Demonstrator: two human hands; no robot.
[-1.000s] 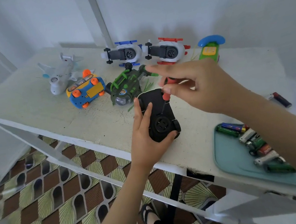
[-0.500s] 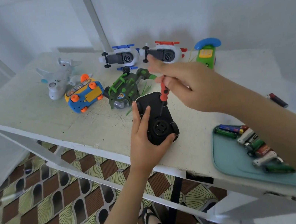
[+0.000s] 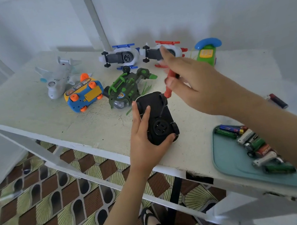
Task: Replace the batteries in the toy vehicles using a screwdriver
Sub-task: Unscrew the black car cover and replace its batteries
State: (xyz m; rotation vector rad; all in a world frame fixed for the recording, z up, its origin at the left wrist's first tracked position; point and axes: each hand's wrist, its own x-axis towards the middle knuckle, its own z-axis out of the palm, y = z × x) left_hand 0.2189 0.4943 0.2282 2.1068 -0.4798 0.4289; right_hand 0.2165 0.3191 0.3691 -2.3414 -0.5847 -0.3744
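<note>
Now — car: upturned black plastic toy car (image 3: 157, 119), long axis 12–6.
Left hand (image 3: 142, 140): clasps its 6 o'clock end.
Right hand (image 3: 198, 87): pinches red-handled screwdriver (image 3: 167, 90), tip down from 1 o'clock.

Head view. My left hand (image 3: 144, 141) holds the black toy car (image 3: 159, 118) wheels-up on the white table (image 3: 27, 103), fingers laid along its underside, thumb round its near end. My right hand (image 3: 197, 85) pinches the red-handled screwdriver (image 3: 170, 84), its tilted shaft meeting the car's underside. Behind lie a white aeroplane (image 3: 57, 77), a blue-and-yellow car (image 3: 83, 97), a green helicopter (image 3: 126, 88), two overturned planes (one blue-trimmed (image 3: 122, 57), one red-trimmed (image 3: 152, 54)) and a green toy phone (image 3: 208, 51). At my right, a teal tray (image 3: 231, 159) holds loose batteries (image 3: 254, 142).
</note>
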